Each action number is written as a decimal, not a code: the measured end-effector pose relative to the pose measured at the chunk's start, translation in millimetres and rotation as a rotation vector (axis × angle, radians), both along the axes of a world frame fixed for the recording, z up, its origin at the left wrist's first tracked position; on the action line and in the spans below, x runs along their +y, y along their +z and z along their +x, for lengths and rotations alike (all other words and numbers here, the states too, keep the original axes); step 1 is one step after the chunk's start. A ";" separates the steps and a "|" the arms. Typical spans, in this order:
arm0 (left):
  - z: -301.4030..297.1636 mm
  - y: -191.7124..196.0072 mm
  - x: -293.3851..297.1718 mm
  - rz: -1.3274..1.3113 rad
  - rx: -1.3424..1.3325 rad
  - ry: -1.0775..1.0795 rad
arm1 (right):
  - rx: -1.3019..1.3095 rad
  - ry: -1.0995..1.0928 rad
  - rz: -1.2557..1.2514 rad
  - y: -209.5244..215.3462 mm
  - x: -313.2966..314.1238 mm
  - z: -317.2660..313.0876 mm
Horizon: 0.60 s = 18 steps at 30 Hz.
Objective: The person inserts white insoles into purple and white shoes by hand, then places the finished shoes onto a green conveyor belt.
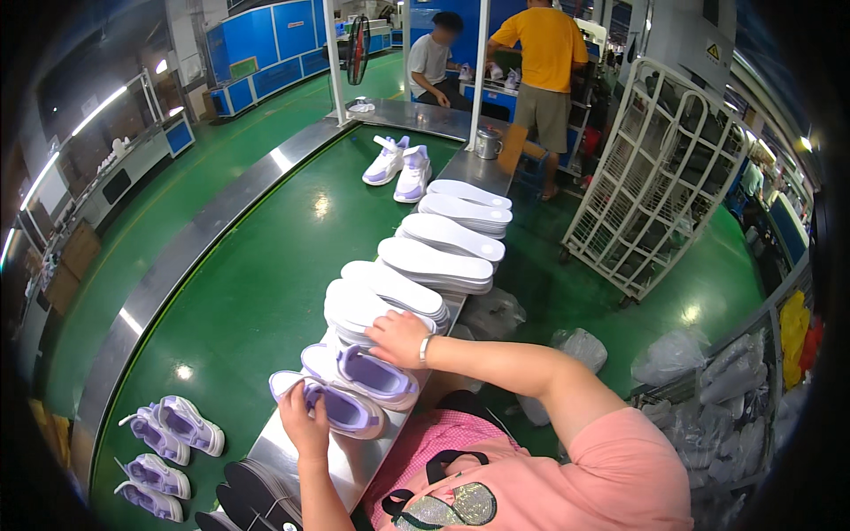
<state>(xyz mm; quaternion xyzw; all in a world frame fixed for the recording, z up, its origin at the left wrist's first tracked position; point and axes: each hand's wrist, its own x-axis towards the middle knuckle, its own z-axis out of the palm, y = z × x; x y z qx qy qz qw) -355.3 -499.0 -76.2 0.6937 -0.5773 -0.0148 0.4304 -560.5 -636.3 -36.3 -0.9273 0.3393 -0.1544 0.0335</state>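
A pair of white and lavender sneakers sits side by side on the metal ledge in front of me. My left hand (304,422) is closed on the tongue edge of the near sneaker (347,414), fingertips at its opening. Just behind it stands the far sneaker (382,375), its opening facing up. My right hand (400,339) reaches over that shoe to the nearest stack of white insoles (350,305). Its fingers are apart and touch the top insole; the thumb's underside is hidden. More insole stacks (434,258) run along the ledge away from me.
Finished-looking sneakers (398,168) stand at the belt's far end, with two more pairs (164,451) on the green belt (239,310) at left. Black insoles (257,497) lie at my near left. A wire cage trolley (651,177), plastic bags (580,350) and two people are beyond.
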 end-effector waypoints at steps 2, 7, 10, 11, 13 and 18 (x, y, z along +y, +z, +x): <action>-0.6 5.9 2.2 0.059 0.092 -0.070 | 0.073 -0.004 -0.068 -3.9 -4.4 19.2; -3.4 18.0 -3.7 0.120 0.045 -0.123 | 0.102 -0.026 -0.117 -10.8 -8.7 27.0; -2.3 17.8 -10.4 0.030 -0.084 -0.085 | -0.006 0.091 -0.161 -4.2 3.2 25.5; 0.7 11.8 -12.4 -0.005 -0.024 -0.097 | -0.018 0.091 -0.078 -2.2 7.6 27.9; 5.6 4.9 -8.2 0.095 0.090 -0.005 | 0.096 -0.013 0.035 -8.6 10.4 35.7; 15.9 9.4 -12.9 0.185 0.374 0.123 | 0.073 -0.097 0.359 -1.6 -2.2 31.1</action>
